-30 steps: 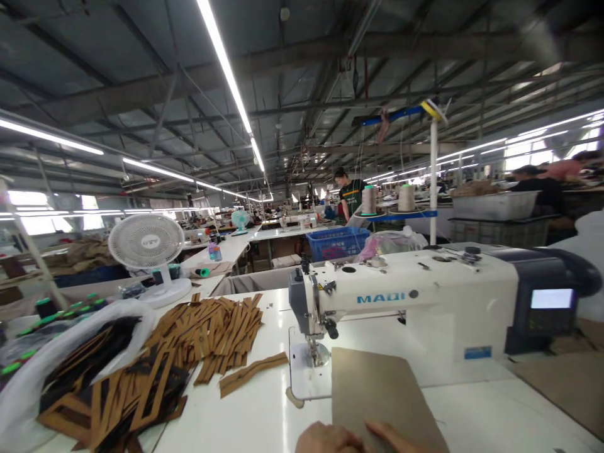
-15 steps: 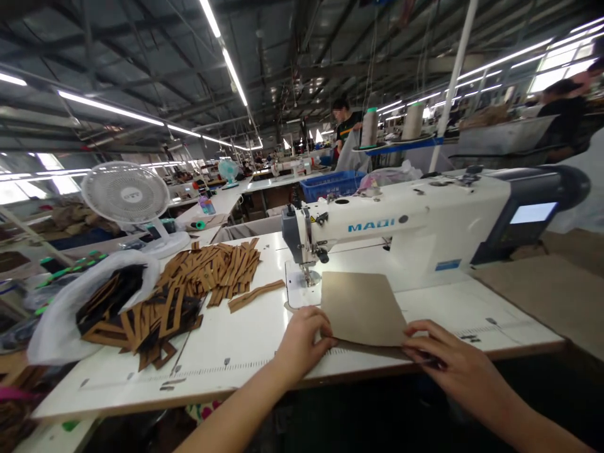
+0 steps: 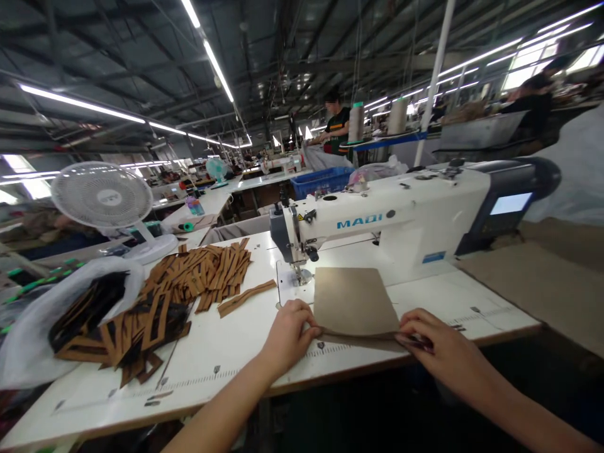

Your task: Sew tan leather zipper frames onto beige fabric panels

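A khaki fabric panel (image 3: 355, 301) lies on the white table, just right of the sewing machine's presser foot (image 3: 302, 275). Along its near edge runs a darker folded or layered band. My left hand (image 3: 289, 332) pinches the near left corner, fingers closed. At the near right corner, my right hand (image 3: 431, 340) grips the same panel between thumb and fingers. A small dark reddish object (image 3: 421, 342) also sits in that hand, mostly hidden by the fingers; its kind cannot be made out. The white sewing machine (image 3: 406, 220) stands behind the panel.
Left on the table lies a heap of brown strips (image 3: 202, 270), some spilling from a white bag (image 3: 28, 343). One loose strip (image 3: 246, 298) lies nearer the machine. A white fan (image 3: 104, 196) stands behind. Further back are a blue crate (image 3: 321, 181) and a person (image 3: 337, 129).
The camera view has turned slightly right, so everything sits further left. A darker band now shows more along the panel's near edge. Both hands keep hold of its corners.
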The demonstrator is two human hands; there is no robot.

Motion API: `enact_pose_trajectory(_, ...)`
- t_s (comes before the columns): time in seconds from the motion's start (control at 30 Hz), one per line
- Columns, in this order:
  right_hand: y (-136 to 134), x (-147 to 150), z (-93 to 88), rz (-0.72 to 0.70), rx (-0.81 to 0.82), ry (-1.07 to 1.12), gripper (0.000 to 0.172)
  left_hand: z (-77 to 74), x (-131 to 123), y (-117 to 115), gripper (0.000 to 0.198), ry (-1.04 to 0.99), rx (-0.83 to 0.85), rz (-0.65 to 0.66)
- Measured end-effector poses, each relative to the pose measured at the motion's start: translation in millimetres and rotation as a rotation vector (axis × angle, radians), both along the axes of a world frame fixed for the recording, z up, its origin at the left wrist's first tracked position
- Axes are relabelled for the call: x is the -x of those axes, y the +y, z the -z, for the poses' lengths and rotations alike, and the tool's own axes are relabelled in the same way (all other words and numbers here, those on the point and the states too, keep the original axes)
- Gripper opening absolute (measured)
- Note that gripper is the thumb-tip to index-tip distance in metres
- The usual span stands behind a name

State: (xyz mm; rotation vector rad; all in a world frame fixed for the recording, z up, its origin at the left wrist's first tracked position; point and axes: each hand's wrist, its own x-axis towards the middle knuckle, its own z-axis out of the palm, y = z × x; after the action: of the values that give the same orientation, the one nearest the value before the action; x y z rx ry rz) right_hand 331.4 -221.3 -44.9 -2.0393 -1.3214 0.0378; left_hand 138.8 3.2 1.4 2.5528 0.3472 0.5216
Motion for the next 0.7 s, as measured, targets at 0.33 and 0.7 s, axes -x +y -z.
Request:
enact_pose_trajectory(0.33,6,-3,-13.2,0.007,0.064,0.075,0.028,-10.3,-7,3,0.009,0.107,-0.085,0.023)
enact_pose_trajectory(0.7,9,4,-6.7,0.147,0.111,-0.105,0.019,-11.9,-13,-6,0.005,0.211,-0.13,-0.114)
